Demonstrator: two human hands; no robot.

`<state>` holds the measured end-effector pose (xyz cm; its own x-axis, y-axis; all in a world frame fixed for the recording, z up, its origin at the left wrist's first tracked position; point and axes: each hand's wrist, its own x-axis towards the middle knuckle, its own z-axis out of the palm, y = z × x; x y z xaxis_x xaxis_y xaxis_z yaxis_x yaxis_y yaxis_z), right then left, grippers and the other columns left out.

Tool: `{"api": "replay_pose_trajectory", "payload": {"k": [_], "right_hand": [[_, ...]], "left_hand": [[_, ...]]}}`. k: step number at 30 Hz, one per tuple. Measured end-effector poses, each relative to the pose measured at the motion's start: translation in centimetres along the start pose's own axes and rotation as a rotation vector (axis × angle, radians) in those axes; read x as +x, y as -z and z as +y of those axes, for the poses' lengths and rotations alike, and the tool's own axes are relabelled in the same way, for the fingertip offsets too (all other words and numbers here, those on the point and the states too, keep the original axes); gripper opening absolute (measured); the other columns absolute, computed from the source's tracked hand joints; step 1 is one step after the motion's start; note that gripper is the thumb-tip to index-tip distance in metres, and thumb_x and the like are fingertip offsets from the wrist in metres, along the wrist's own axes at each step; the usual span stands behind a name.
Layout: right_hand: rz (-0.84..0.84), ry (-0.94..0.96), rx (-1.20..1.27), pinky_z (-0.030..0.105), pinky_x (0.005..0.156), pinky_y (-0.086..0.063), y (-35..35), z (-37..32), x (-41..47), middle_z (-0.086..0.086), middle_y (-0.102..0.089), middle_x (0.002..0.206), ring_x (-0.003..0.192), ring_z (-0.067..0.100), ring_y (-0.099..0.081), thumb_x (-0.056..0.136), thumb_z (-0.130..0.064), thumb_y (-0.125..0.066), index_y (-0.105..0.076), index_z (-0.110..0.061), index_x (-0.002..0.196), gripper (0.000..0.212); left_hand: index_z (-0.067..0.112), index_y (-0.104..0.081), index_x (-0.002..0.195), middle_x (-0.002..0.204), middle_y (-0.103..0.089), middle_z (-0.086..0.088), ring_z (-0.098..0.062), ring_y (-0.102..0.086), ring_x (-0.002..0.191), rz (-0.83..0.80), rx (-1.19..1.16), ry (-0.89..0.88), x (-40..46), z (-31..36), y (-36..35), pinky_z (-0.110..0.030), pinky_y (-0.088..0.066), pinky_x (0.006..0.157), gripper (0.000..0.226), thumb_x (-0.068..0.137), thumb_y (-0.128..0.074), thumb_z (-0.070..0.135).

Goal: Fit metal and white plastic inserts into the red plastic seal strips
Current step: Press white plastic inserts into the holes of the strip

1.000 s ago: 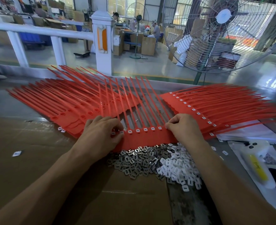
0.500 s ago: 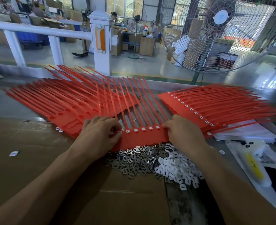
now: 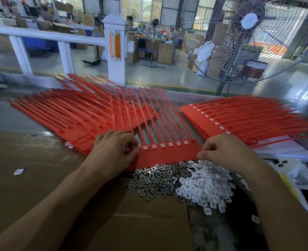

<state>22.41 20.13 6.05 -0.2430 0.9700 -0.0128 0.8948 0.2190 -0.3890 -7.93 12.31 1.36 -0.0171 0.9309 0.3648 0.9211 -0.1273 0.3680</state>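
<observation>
Seal strip (image 3: 167,153) tails point away; both hands (image 3: 113,151) seemingly pinch inserts.

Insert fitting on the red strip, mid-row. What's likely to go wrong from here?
1. The metal inserts and white inserts lie in touching piles, so the right hand may grab the wrong kind.
2. The left hand covers the end sockets of the middle seal strip, so a missed socket may go unseen.

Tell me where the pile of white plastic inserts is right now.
In the head view, the white plastic inserts lie lower right of centre, just under the right hand, beside the metal inserts.
</observation>
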Motion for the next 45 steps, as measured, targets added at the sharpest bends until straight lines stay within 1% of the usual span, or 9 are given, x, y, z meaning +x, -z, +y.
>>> {"api": "replay_pose_trajectory", "payload": {"k": [8,12,16,20,26,30,36,42,45], "right_hand": [[-0.109,-0.027,0.006,0.036,0.075,-0.057,-0.4,-0.1,0.0,-0.011,-0.075,0.074,0.077,0.008,-0.07,0.083,-0.03,-0.085,-0.076,-0.028,0.073,0.013],[-0.116,0.003,0.18,0.029,0.066,-0.049,-0.6,0.5,0.0,-0.01,-0.075,0.074,0.07,0.006,-0.069,0.082,-0.03,-0.086,-0.075,-0.028,0.074,0.014],[0.049,0.03,0.405,0.027,0.064,-0.047,-1.3,0.8,0.6,-0.006,-0.075,0.077,0.065,0.007,-0.065,0.086,-0.023,-0.083,-0.074,-0.026,0.082,0.01],[0.211,0.022,0.507,0.025,0.063,-0.043,-2.6,0.7,1.6,-0.018,-0.071,0.068,0.054,-0.005,-0.059,0.09,-0.018,-0.078,-0.079,-0.029,0.089,0.011],[0.338,-0.013,0.45,0.023,0.055,-0.043,-3.7,0.0,3.0,-0.004,-0.071,0.065,0.051,0.0,-0.06,0.093,-0.018,-0.073,-0.076,-0.026,0.089,0.009],[0.312,-0.014,0.375,0.025,0.064,-0.043,-4.0,-0.3,3.7,-0.006,-0.071,0.081,0.074,0.01,-0.065,0.096,-0.016,-0.07,-0.076,-0.021,0.093,0.008],[0.298,-0.025,0.339,0.021,0.071,-0.045,-4.1,-0.4,4.1,-0.005,-0.073,0.094,0.087,0.009,-0.066,0.095,-0.012,-0.071,-0.08,-0.017,0.096,0.01],[0.311,-0.046,0.385,0.031,0.078,-0.053,-4.1,-0.3,4.2,-0.003,-0.073,0.093,0.083,0.016,-0.068,0.093,-0.012,-0.073,-0.076,-0.019,0.092,0.008],[0.312,-0.044,0.37,0.03,0.076,-0.051,-4.2,-0.3,4.2,-0.002,-0.075,0.091,0.081,0.017,-0.068,0.092,-0.014,-0.075,-0.078,-0.018,0.093,0.006]], "left_hand": [[0.041,-0.063,0.111,0.114,-0.058,0.023,-0.006,-0.044,0.111,-0.005,-0.008,0.001,-0.1,-0.2,-0.1,-0.033,-0.027,0.102,0.02,0.095,-0.059,0.051],[0.041,-0.063,0.11,0.113,-0.058,0.023,-0.005,-0.043,0.111,-0.002,-0.011,0.001,-0.1,-0.2,-0.2,-0.032,-0.026,0.101,0.019,0.095,-0.058,0.052],[0.041,-0.063,0.11,0.113,-0.057,0.023,-0.005,-0.043,0.11,-0.007,-0.012,0.001,-0.1,-0.3,-0.2,-0.032,-0.027,0.101,0.02,0.094,-0.058,0.052],[0.041,-0.063,0.109,0.112,-0.058,0.023,-0.006,-0.044,0.109,-0.007,-0.012,0.001,0.0,-0.3,-0.1,-0.036,-0.03,0.104,0.019,0.094,-0.058,0.052],[0.041,-0.063,0.111,0.116,-0.058,0.023,-0.006,-0.044,0.112,-0.02,-0.008,0.004,0.0,-0.2,-0.1,-0.036,-0.029,0.105,0.021,0.094,-0.057,0.053],[0.042,-0.062,0.113,0.117,-0.057,0.023,-0.005,-0.044,0.111,-0.032,-0.006,0.004,0.1,-0.3,-0.1,-0.035,-0.028,0.105,0.023,0.094,-0.057,0.054],[0.041,-0.062,0.113,0.116,-0.057,0.023,-0.005,-0.044,0.111,-0.024,-0.01,-0.001,0.1,-0.3,-0.2,-0.034,-0.028,0.104,0.024,0.093,-0.056,0.054],[0.042,-0.061,0.111,0.116,-0.057,0.023,-0.005,-0.043,0.11,-0.024,-0.015,0.002,0.1,-0.3,-0.3,-0.033,-0.026,0.103,0.022,0.094,-0.056,0.055],[0.042,-0.062,0.11,0.115,-0.057,0.023,-0.005,-0.043,0.109,-0.012,-0.016,0.002,0.1,-0.3,-0.4,-0.033,-0.026,0.103,0.02,0.094,-0.056,0.054]]}}
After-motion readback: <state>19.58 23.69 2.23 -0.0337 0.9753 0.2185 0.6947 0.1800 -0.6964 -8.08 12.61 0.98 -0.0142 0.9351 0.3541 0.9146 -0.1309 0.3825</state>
